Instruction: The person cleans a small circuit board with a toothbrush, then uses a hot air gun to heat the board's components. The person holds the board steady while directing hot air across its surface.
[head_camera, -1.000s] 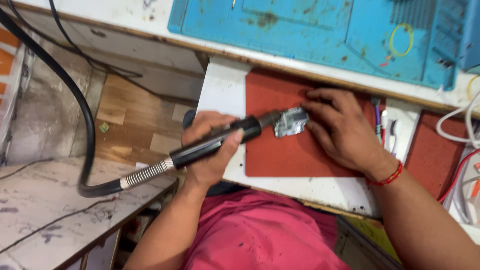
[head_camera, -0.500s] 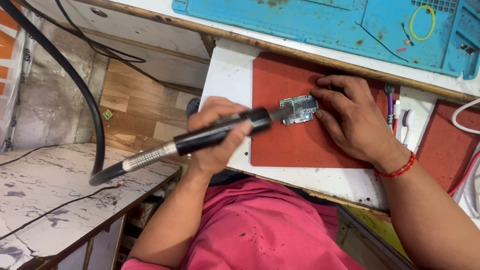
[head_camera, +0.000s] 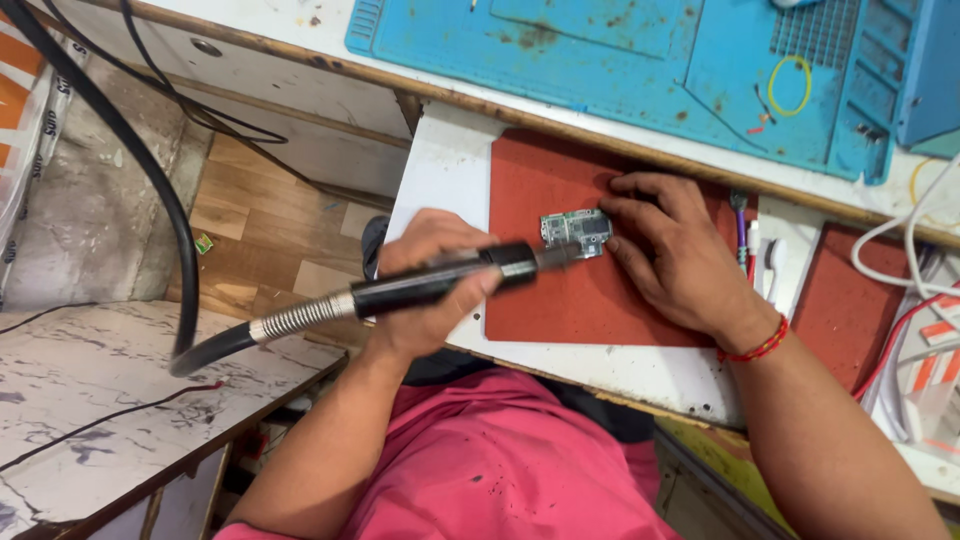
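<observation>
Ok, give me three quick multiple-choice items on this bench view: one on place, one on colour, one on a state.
1. Where does the small circuit board lie?
A. on the red mat
B. on the blue mat
C. on the floor

2. What colour is the band on the right wrist?
A. green
B. red
C. white

3. How is the left hand placed?
A. flat and empty
B. out of view
C. closed around the black rotary handpiece

Answers: 1 A, the board rests on the red mat under the right hand; 2 B, the band shows red; 3 C, the fingers wrap the handpiece.

Black rotary handpiece (head_camera: 430, 285), red mat (head_camera: 580, 290), blue mat (head_camera: 640, 60), pink shirt (head_camera: 500, 470).
</observation>
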